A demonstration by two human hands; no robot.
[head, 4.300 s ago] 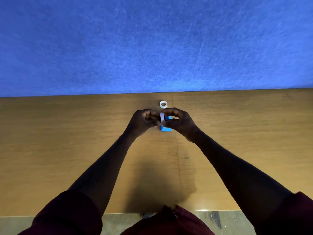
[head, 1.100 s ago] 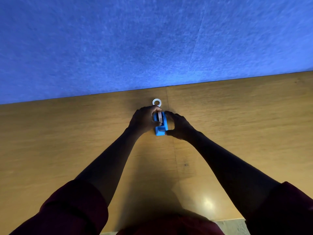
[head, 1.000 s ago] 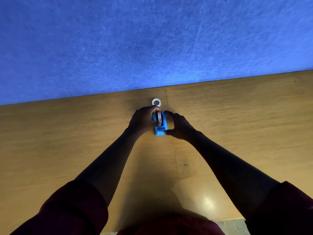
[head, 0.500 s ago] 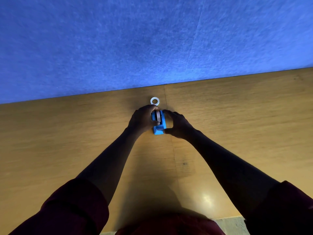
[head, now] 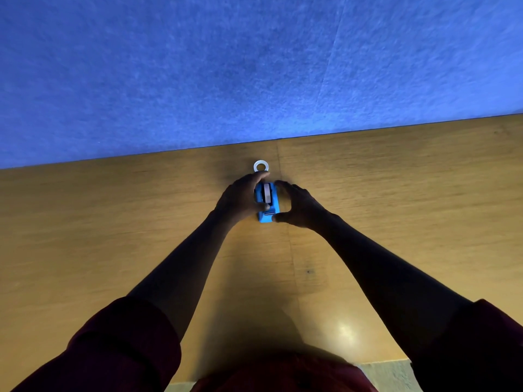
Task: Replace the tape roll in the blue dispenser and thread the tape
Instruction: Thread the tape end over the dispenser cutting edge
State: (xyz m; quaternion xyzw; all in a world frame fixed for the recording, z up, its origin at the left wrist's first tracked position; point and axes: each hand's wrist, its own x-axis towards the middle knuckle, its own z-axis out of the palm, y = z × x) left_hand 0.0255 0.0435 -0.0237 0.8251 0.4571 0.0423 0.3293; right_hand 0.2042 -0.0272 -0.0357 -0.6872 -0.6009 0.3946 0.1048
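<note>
The small blue dispenser (head: 268,213) stands on the wooden table (head: 396,210), its cutter end toward me. A pale tape roll (head: 267,192) sits upright in its cradle. My left hand (head: 240,198) wraps the dispenser's left side, thumb pressed near the roll's front. My right hand (head: 300,206) cups the right side, index finger at the back and thumb at the cutter end. A white ring, a bare tape core (head: 261,166), lies flat on the table just beyond my left fingertips. Whether a tape strip reaches the cutter is too small to tell.
A blue felt partition (head: 254,69) rises along the table's far edge right behind the ring. A seam (head: 285,244) runs down the tabletop under the dispenser. The near table edge lies close to my body.
Since four seconds ago the roll went from held above the dispenser into its cradle. Over the last second my hands shifted only slightly, the right thumb sliding toward the cutter end.
</note>
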